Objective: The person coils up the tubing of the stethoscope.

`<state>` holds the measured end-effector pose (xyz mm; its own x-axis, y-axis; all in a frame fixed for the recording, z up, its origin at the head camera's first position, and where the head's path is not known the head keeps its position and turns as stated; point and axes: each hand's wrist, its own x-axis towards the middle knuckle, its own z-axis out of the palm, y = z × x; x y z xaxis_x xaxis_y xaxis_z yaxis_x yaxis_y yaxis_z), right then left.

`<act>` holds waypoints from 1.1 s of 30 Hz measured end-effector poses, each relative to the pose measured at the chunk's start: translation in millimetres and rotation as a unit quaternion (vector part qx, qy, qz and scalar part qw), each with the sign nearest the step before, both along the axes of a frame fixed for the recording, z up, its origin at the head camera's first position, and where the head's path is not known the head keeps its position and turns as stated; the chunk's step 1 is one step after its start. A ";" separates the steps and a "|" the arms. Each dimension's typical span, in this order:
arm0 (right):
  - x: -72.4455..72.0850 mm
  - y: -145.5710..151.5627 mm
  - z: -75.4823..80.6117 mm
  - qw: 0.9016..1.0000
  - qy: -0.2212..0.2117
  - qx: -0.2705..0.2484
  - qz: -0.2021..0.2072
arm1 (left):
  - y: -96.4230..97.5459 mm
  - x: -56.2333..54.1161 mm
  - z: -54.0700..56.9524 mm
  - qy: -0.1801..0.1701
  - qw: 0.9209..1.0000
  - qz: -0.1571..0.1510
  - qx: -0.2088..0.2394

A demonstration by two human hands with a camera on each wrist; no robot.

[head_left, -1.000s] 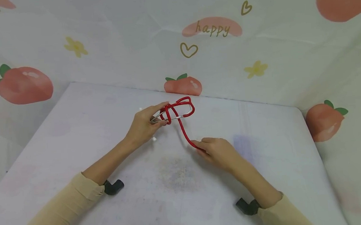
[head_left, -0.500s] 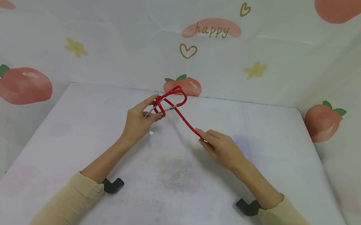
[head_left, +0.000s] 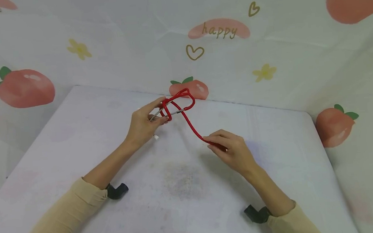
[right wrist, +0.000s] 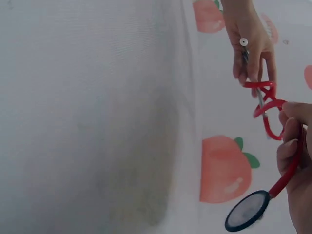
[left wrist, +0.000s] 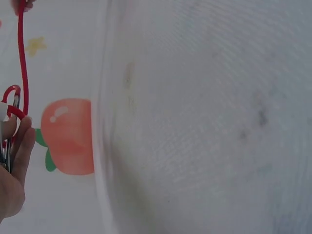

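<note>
A red stethoscope point(head_left: 192, 125) is held up over the table between both hands. My left hand point(head_left: 141, 125) grips its metal ear tubes, with the red tubing looped around them at the fingertips. One white ear tip point(right wrist: 243, 42) shows by that hand in the right wrist view. A length of tube slants down from the loops to my right hand point(head_left: 233, 153), which pinches it between thumb and fingers. Below the right hand, the round dark-rimmed chest piece point(right wrist: 247, 212) hangs at the tube's end in the right wrist view; the head view hides it behind the hand.
Beneath the hands lies a white table point(head_left: 141, 208) with faint stains. A white cloth point(head_left: 134, 33) printed with peaches, flowers and hearts rises behind it. Black curved pieces point(head_left: 117, 191) sit at both sleeve cuffs.
The left hand has lifted the looped part up and slightly left, tilting it. My right hand has shifted a little up and right along with the tube.
</note>
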<state>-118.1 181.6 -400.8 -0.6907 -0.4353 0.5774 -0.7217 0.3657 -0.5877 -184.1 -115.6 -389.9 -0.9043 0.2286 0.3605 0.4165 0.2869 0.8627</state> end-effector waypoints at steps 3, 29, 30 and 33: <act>-0.4 -0.2 4.4 1.000 -0.007 0.008 0.027 | 1.3 -4.2 -9.1 -0.009 1.000 -0.011 -0.013; -14.2 -18.6 42.8 0.980 -0.082 0.080 0.163 | 6.2 0.7 -19.8 0.037 0.989 -0.074 -0.126; -15.2 -19.2 43.7 0.980 -0.087 0.075 0.164 | 6.3 1.3 -20.4 0.033 0.988 -0.076 -0.130; -18.3 -20.7 45.5 0.978 -0.107 0.062 0.165 | 6.9 3.2 -21.9 0.016 0.986 -0.092 -0.138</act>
<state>-136.3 160.8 -355.3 -0.5997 -0.7128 0.3636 -0.6780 0.2112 -0.7041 -180.8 -108.7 -411.7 -0.8281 0.4807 0.2885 0.5082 0.4265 0.7482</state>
